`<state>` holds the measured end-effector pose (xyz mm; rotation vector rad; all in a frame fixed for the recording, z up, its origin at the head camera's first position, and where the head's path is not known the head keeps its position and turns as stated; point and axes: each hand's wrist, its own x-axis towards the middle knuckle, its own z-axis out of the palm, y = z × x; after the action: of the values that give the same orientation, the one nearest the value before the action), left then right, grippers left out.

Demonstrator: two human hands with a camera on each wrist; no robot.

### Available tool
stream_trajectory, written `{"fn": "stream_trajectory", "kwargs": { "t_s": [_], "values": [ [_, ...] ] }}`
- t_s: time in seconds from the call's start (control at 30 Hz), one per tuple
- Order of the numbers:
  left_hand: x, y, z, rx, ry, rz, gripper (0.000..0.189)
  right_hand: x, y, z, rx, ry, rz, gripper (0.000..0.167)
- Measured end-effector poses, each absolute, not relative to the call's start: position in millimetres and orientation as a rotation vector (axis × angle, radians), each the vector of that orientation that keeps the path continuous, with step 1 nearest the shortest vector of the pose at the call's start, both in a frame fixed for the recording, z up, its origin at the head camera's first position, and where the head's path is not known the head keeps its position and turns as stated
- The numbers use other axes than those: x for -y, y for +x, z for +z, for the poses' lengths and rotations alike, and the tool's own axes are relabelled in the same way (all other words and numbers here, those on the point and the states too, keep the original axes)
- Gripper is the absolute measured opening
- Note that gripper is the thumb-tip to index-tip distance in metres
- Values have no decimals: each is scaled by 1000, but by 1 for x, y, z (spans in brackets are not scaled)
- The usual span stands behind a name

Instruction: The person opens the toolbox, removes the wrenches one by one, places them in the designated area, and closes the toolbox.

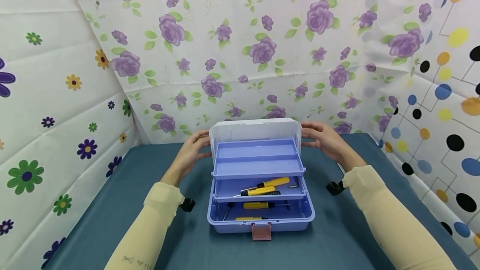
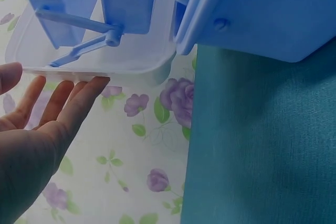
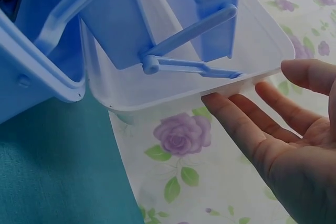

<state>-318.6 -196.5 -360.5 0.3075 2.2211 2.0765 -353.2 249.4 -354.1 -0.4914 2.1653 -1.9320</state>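
A blue toolbox (image 1: 225, 229) stands opened on the table, its whitish lid (image 1: 255, 128) raised at the back and its trays fanned out in steps. At the lid's left edge is my left hand (image 1: 190, 153), with nearly straight fingertips touching the rim in the left wrist view. My right hand (image 1: 324, 141) touches the opposite edge likewise, its thumb near the lid's corner in the right wrist view. Yellow-handled screwdrivers (image 1: 258, 191) and a small hex key (image 1: 294, 182) lie in the middle tray. More yellow-handled tools (image 1: 256, 205) are in the bottom compartment. The upper tray (image 1: 258, 167) holds nothing.
A teal cloth (image 1: 157, 211) covers the table. Behind it hangs a purple-flowered sheet (image 1: 240, 53), close to the lid. Patterned sheets also hang at the left and right. A pinkish latch (image 1: 261, 232) hangs down at the toolbox front.
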Motion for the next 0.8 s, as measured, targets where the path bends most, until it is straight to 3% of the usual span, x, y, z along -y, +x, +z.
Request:
{"fn": "stream_trajectory", "kwargs": {
  "t_s": [0.8],
  "values": [
    [195, -300, -363, -2229, 400, 2154, 40, -255, -337, -356, -2075, -683, -2019, 37]
  ]
}}
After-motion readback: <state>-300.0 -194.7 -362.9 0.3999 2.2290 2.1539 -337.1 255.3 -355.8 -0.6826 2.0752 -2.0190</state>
